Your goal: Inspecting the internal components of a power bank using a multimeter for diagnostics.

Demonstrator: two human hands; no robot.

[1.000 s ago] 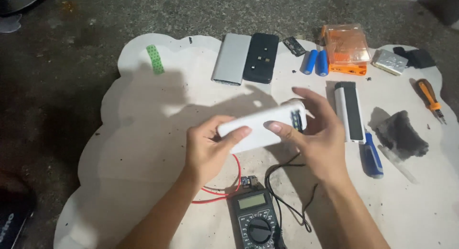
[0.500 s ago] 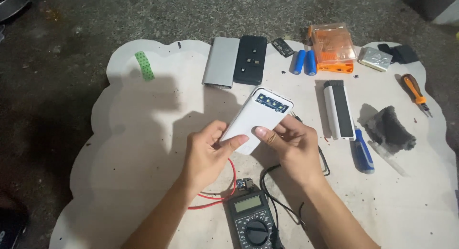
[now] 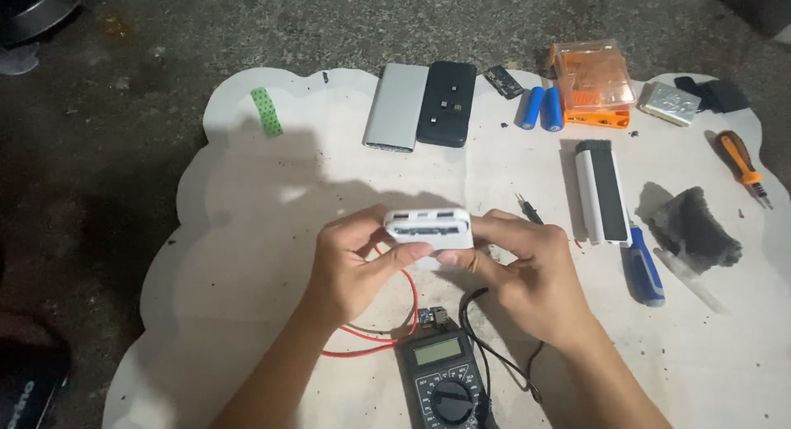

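Note:
Both my hands hold a white power bank (image 3: 429, 229) above the middle of a white scalloped mat (image 3: 247, 231). Its port end faces the camera. My left hand (image 3: 350, 268) grips its left side with thumb and fingers. My right hand (image 3: 527, 276) grips its right side. Just below my hands a black multimeter (image 3: 445, 379) lies on the mat, with red (image 3: 387, 342) and black leads (image 3: 486, 346) curling out beneath my wrists.
At the mat's far edge lie a silver power bank (image 3: 397, 107), a black one (image 3: 447, 103), two blue cells (image 3: 541, 107) and an orange clear box (image 3: 592, 79). To the right are a white-and-black case (image 3: 601, 190), a blue-handled screwdriver (image 3: 643, 268), a dark cloth (image 3: 692, 227) and an orange screwdriver (image 3: 740, 161).
The white power bank has been turned from lying tilted with its flat face up to having its port end toward the camera. Both hands shifted slightly down and closer.

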